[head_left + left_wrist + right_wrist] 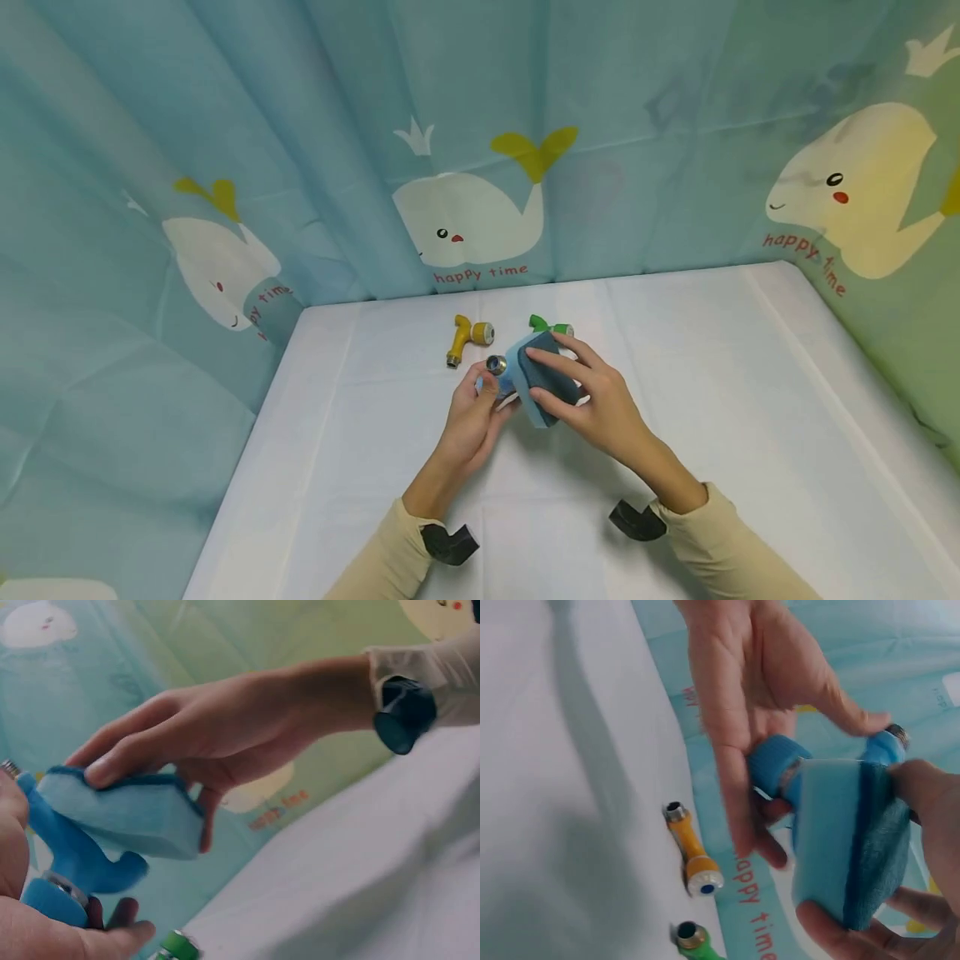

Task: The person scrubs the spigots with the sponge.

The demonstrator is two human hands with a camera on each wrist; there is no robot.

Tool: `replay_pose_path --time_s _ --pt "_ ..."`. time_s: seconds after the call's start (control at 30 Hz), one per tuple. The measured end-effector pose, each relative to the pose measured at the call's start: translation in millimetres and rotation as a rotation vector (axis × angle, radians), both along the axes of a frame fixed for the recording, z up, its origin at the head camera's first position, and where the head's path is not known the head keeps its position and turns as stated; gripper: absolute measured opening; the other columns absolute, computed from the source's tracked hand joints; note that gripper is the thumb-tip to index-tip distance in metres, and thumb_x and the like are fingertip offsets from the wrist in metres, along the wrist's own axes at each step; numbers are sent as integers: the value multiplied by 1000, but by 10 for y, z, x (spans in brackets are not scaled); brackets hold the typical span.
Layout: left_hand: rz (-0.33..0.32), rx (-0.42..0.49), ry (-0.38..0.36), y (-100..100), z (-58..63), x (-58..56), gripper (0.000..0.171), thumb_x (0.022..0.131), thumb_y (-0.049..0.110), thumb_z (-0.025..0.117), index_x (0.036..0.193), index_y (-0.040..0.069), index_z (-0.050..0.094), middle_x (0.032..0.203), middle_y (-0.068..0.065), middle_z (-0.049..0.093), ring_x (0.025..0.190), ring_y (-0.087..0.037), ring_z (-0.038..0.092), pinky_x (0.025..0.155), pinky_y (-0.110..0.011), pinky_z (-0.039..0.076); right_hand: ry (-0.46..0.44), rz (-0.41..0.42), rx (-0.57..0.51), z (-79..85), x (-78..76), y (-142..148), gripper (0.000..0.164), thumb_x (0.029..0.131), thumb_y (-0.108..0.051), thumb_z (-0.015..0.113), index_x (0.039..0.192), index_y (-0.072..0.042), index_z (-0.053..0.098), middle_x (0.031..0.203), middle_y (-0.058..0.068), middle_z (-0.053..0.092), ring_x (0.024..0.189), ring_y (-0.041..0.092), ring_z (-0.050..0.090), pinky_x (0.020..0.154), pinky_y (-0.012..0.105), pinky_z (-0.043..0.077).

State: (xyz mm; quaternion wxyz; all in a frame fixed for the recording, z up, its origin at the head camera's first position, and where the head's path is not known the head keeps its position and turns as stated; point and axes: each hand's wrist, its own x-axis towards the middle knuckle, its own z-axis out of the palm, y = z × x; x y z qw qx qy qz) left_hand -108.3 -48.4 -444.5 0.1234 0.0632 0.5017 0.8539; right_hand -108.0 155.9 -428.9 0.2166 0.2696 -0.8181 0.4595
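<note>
Above the table, my left hand (472,417) grips a blue tap (82,855) with a metal threaded end, its curved spout and round knob showing in the left wrist view. My right hand (600,396) holds a sponge (840,840) by its edges; it is light blue with a darker scouring layer. The sponge's light side lies against or very close to the tap's body, and contact cannot be told for certain. In the head view the sponge hides much of the tap.
Beyond the hands, a yellow tap (467,335) and a green tap (551,325) lie on the white-covered table (375,467). The sponge partly covers the green one. A blue curtain (337,167) with whale prints hangs behind the table.
</note>
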Motion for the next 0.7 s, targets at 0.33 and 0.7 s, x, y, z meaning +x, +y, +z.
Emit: replay_pose_path --time_s 0.33,0.7 --pt "56 -43 -64 -60 -96 13 37 106 13 55 138 -4 46 127 -24 58 105 -28 71 98 -49 55 -55 -89 -24 72 -9 249 54 83 -9 86 134 -16 70 144 16 57 104 33 69 57 30 58" --pt "76 -84 -106 -194 -88 -11 26 96 -8 63 121 -12 61 109 -16 64 84 -16 68 83 -29 59 -130 -110 -14 47 5 413 52 85 -10 84 135 -17 69 146 15 56 93 27 69 63 28 59"
